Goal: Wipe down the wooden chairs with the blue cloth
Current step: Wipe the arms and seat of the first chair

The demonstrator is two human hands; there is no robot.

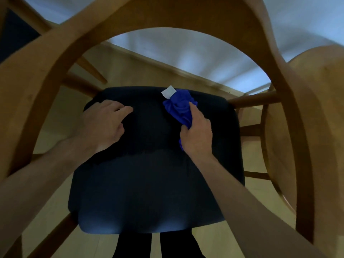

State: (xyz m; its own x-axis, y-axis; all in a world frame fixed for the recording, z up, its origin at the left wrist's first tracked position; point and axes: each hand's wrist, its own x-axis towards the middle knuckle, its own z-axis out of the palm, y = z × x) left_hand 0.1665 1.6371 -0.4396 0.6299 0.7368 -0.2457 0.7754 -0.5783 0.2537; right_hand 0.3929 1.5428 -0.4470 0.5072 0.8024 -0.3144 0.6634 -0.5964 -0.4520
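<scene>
I look down through the curved wooden back (55, 58) of a chair onto its dark padded seat (149, 183). My right hand (197, 135) grips a bunched blue cloth (179, 108) with a white tag, pressed on the seat's far right part. My left hand (106, 123) rests on the far left part of the seat, fingers loosely bent, holding nothing.
A second wooden chair (301, 127) stands close on the right. Legs and rails of another chair (87, 66) show at upper left. Pale wood floor (48, 131) lies below, with a white wall (186, 49) beyond. My dark trouser legs (134, 246) show under the seat.
</scene>
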